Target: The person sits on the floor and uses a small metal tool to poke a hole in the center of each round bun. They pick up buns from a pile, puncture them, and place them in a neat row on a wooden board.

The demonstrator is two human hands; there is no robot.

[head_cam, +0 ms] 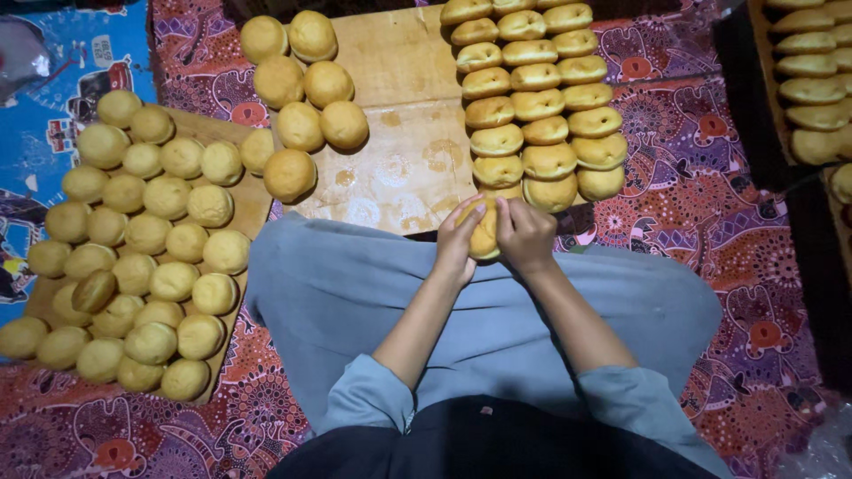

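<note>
My left hand (459, 238) and my right hand (525, 234) both grip one golden round bun (485, 235) just above my lap, at the near edge of a wooden board (404, 151). The bun sits between my fingers, partly hidden by them. Right beyond my hands lie three rows of flattened, folded buns (537, 102) on the board's right side. A cluster of round buns (302, 98) lies on the board's left part.
A second wooden board (232, 200) at the left carries many round buns (142, 257). More folded buns fill a tray (812, 80) at the far right. A patterned red and purple cloth (701, 191) covers the floor, and my grey-blue trousers (373, 284) spread across the middle.
</note>
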